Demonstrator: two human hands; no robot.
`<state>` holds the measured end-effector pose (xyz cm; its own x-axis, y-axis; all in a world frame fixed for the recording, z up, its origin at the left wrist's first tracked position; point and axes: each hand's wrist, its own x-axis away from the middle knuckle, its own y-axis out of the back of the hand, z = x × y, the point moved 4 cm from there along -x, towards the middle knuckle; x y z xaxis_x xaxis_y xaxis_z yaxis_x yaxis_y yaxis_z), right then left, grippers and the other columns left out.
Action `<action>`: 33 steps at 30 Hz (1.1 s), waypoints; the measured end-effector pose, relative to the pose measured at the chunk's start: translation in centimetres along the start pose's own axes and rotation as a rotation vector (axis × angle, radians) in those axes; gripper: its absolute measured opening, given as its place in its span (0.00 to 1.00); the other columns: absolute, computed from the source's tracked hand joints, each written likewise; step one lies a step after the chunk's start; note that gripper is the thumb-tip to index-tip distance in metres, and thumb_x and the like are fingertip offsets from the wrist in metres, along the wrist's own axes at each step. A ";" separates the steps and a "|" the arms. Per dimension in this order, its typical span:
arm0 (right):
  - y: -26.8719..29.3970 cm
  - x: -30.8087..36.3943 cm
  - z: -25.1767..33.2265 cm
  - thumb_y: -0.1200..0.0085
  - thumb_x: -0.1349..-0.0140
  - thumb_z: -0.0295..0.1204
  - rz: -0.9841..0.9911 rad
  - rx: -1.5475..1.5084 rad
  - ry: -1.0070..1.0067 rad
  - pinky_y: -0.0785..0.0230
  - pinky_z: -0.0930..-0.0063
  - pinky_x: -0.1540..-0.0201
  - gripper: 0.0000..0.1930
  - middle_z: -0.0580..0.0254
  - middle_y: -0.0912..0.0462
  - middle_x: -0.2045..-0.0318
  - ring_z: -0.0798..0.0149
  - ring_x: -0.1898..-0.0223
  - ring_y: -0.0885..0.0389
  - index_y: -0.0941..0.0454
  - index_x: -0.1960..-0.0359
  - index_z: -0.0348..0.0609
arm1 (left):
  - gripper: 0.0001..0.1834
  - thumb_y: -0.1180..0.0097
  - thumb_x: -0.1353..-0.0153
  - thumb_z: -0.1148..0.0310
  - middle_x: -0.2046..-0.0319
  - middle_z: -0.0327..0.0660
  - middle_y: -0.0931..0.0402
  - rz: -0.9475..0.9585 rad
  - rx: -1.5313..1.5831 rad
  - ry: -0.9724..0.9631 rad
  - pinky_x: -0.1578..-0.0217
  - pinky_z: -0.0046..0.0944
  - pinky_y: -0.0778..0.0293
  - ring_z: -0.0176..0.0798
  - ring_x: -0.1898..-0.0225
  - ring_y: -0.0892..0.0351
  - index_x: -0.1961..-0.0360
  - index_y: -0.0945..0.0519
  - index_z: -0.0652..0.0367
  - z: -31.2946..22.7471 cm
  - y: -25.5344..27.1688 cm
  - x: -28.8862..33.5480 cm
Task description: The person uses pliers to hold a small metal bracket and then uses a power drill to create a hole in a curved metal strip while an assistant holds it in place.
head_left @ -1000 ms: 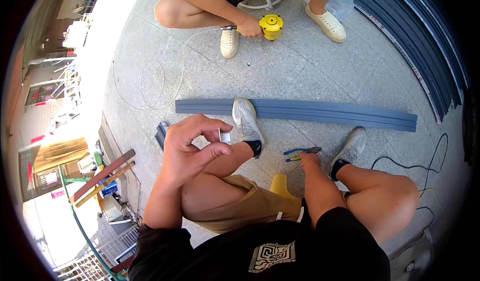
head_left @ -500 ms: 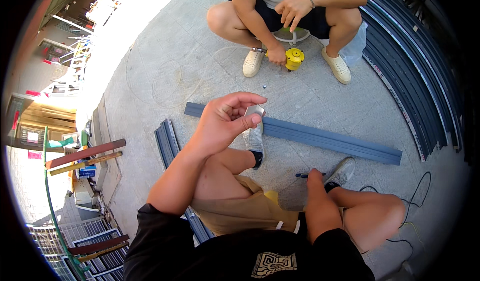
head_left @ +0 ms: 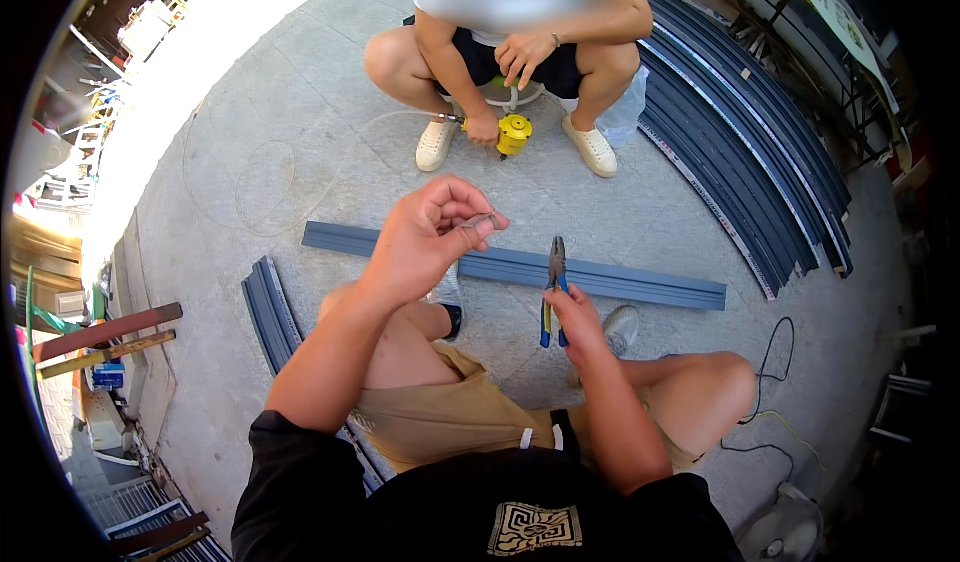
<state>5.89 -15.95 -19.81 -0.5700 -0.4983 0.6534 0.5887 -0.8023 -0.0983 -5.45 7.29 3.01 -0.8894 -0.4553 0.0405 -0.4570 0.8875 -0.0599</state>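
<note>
My left hand is raised above a grey-blue metal profile lying across the ground. Its thumb and fingers pinch a small, thin piece of silvery metal, seen nearly edge-on. To its right, my right hand grips combination pliers by their blue handles. The pliers' jaws point away from me, apart from the metal piece, over the profile. Opposite me, a crouching co-worker holds a yellow air tool with a hose on it; the co-worker's other hand rests near a knee.
Long dark curved profiles are stacked at the right. More short profiles lie by my left leg. A black cable runs beside my right knee, near a fan. Reddish and yellow bars stick out at the left.
My right hand has come up from low beside my right leg, lifting the pliers into clear sight. The metal piece has turned from face-on to edge-on. The whole view has shifted.
</note>
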 end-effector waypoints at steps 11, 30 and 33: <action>-3.2 12.3 10.9 0.39 0.33 0.19 0.419 0.047 0.450 0.24 0.69 0.47 0.17 0.58 0.20 0.46 0.65 0.48 0.15 0.27 0.45 0.38 | 0.10 0.36 0.25 0.70 0.58 0.35 0.16 0.033 -0.148 0.081 0.54 0.34 0.19 0.26 0.57 0.19 0.50 0.17 0.64 0.4 -0.2 0.1; -4.0 11.7 12.6 0.34 0.38 0.21 0.048 0.574 0.980 0.26 0.68 0.56 0.10 0.46 0.15 0.46 0.60 0.58 0.17 0.26 0.64 0.39 | 0.07 0.33 0.28 0.71 0.65 0.34 0.15 -0.049 -0.176 0.036 0.62 0.30 0.23 0.24 0.65 0.21 0.57 0.16 0.64 0.9 0.2 -0.6; -4.1 11.4 12.5 0.34 0.38 0.20 0.071 0.593 0.994 0.27 0.70 0.58 0.10 0.49 0.15 0.47 0.65 0.62 0.20 0.26 0.64 0.38 | 0.08 0.32 0.28 0.70 0.66 0.34 0.13 -0.055 -0.180 -0.012 0.65 0.29 0.23 0.22 0.67 0.22 0.58 0.15 0.65 0.8 0.2 -0.7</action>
<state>4.17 -14.26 -2.56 -0.5690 -0.7856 -0.2432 0.6637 -0.6133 0.4281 -4.97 7.71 2.17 -0.8634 -0.5038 0.0264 -0.4974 0.8590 0.1213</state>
